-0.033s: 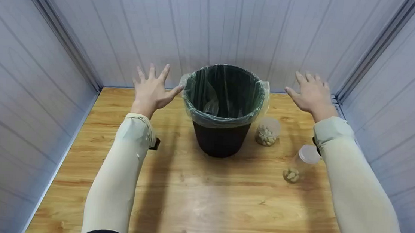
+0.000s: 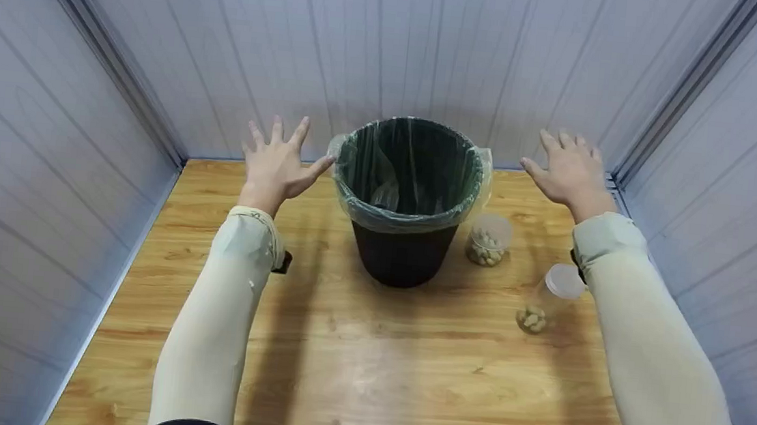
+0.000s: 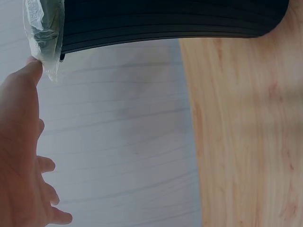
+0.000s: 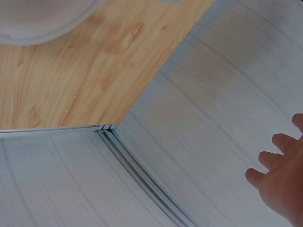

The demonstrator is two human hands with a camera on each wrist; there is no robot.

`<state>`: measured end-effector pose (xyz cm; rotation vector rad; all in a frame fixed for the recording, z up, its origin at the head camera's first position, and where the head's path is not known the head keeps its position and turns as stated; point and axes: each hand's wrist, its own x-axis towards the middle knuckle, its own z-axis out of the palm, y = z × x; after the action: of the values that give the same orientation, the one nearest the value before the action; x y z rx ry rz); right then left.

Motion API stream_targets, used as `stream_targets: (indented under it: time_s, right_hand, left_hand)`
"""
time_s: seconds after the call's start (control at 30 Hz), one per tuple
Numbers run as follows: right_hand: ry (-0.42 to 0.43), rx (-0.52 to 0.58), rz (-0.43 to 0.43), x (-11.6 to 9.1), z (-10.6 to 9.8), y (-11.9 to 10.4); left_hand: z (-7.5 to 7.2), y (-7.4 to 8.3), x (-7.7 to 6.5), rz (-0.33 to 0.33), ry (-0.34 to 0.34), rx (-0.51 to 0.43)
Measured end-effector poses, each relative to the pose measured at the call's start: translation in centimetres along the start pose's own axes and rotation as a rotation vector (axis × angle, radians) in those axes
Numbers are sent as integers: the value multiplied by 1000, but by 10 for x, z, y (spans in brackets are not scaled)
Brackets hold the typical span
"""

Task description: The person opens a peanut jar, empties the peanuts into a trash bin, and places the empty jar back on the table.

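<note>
A black bin (image 2: pixel 402 259) with a translucent green liner (image 2: pixel 408 224) folded over its rim stands upright near the back wall. To its left my left hand (image 2: pixel 276 168) is held with fingers spread and nothing in it. Its thumb tip is at the liner's edge; whether they touch I cannot tell. My right hand (image 2: pixel 573 177) is raised at the right, fingers straight, holding nothing. Between the bin and my right arm are a short clear jar (image 2: pixel 489 241) and a taller clear jar (image 2: pixel 541 305) with a whitish lid, both containing pale beige pieces.
White ribbed panels (image 2: pixel 393 42) enclose the wood-grain surface (image 2: pixel 366 355) at the back and both sides. A crumpled clear plastic item (image 2: pixel 385 196) lies inside the bin. The right sleeve (image 2: pixel 642 331) passes close to the taller jar. Metal strips (image 4: pixel 142 172) run along the wall corner.
</note>
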<state>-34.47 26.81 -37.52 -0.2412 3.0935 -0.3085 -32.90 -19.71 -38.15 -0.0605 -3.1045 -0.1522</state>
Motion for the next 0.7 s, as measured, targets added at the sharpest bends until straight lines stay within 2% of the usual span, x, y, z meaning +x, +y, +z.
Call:
stream_targets:
  time_s: [0.2,0.37,0.53,0.7]
  right_hand:
    - [-11,8,8,0,-1,3]
    - [-32,11,-21,-8,-5,8]
    - [-152,85,-51,-30,-13,11]
    - [-282,147,-31,-64,-15,11]
  left_hand:
    - [-1,-4,-2,-2,4,-21]
    - [-2,-10,-7,-8,-3,-58]
    - [0,-21,-15,-17,-20,-87]
    - [5,-34,-27,-37,-60,-145]
